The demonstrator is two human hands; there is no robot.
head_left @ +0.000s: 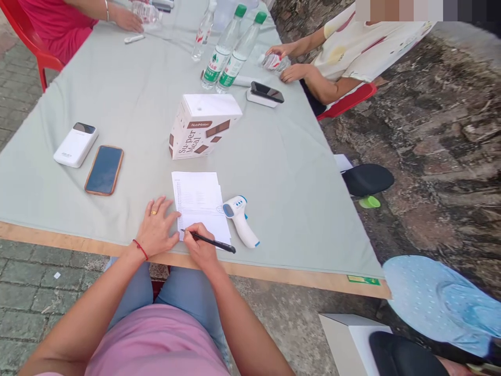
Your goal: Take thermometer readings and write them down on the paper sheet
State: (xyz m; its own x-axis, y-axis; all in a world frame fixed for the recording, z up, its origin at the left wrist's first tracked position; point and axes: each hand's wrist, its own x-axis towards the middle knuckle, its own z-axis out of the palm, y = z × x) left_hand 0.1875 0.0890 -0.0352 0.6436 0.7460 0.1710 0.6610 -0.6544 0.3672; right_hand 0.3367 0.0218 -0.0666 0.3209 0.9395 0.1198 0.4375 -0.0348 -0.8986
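My right hand is closed round a black pen, its tip at the lower left of a printed sheet of paper. More paper shows beneath that sheet at its right side. My left hand lies with fingers spread at the paper's left edge, the fingertips by its margin. Just right of the sheets rests a white and blue infrared thermometer. Behind the paper stands a white and brown box marked "Super Meal". To the left lie a phone and a white power bank.
Several plastic bottles and a phone on a white block are farther back on the cloth-covered table. Two people sit across, one with hands on a bottle. A blue hat is near the right corner.
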